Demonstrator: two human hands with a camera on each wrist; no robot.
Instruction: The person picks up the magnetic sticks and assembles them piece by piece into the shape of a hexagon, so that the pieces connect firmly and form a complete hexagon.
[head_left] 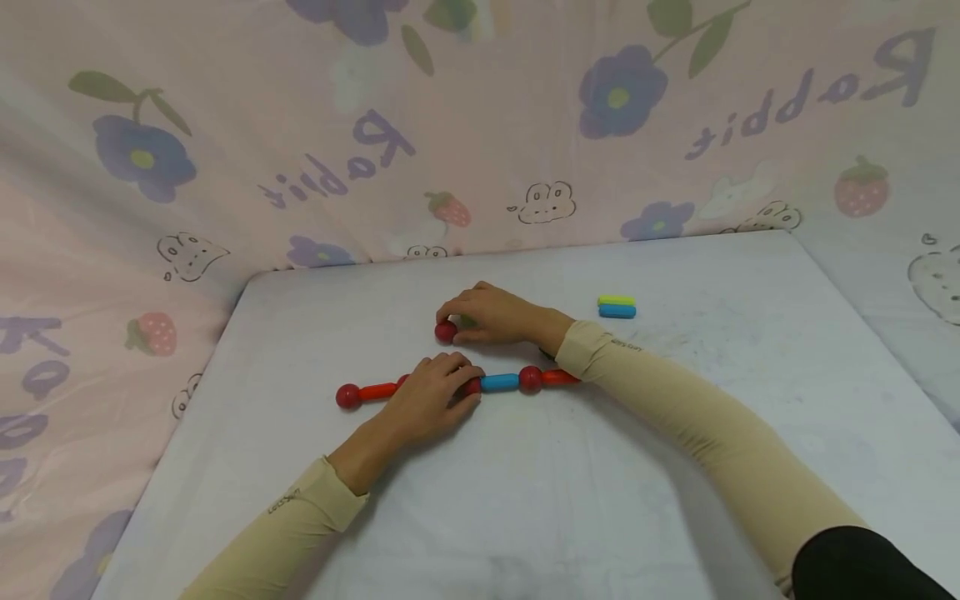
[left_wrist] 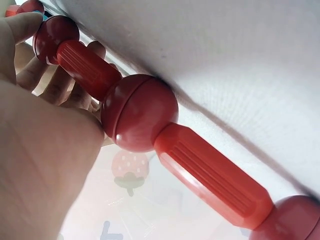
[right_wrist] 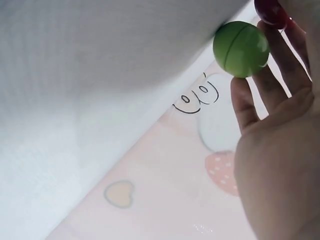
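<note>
A chain of red balls and short rods lies across the table; its left-end red ball [head_left: 348,397], red rod [head_left: 377,392] and blue rod [head_left: 500,382] show in the head view. My left hand [head_left: 426,398] lies over the middle of this chain, its thumb and fingers around a red ball [left_wrist: 56,37]. Behind the chain, my right hand [head_left: 498,315] holds a loose red ball [head_left: 446,332] at its thumb and fingertips. A green ball [right_wrist: 241,49] sits against that hand's other fingers, mostly hidden from the head camera.
A yellow rod [head_left: 617,300] and a blue rod [head_left: 617,312] lie side by side, farther back to the right. The white table [head_left: 525,500] meets a pink printed cloth [head_left: 480,125] along its back and left edges. The right forearm passes over the chain's right end.
</note>
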